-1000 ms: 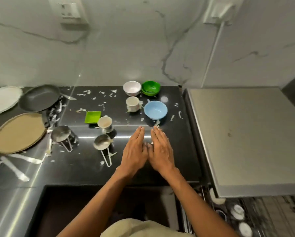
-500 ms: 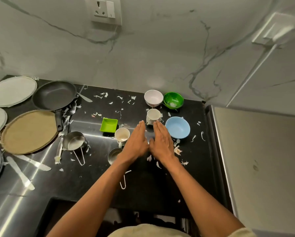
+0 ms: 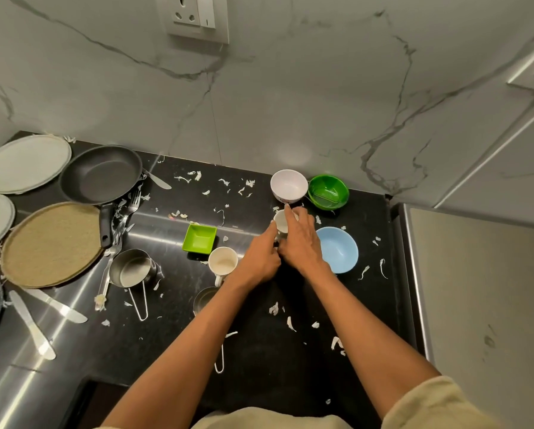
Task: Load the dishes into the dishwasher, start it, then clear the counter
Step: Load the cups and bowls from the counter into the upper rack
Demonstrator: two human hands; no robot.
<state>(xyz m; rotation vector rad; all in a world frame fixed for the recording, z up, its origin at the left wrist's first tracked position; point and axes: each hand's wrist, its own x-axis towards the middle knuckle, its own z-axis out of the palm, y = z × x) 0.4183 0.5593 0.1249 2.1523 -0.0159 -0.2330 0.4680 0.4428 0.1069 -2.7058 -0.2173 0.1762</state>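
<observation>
**Both hands on a small white cup**

Both hands meet at the small white cup [image 3: 281, 223] standing on the black counter [image 3: 259, 360]. The right hand [image 3: 301, 243] curls its fingers over the cup's rim and far side, grasping it; the left hand [image 3: 259, 258] touches its near side, fingers bent, though whether they clasp it I cannot tell. A white bowl [image 3: 288, 185] sits at the cup's 12 o'clock, a green bowl [image 3: 328, 192] at 1 o'clock, a blue bowl [image 3: 340, 249] at 4 o'clock. A second cup [image 3: 223, 261] stands at 8 o'clock, a green square dish [image 3: 199, 239] at 9 o'clock.
</observation>
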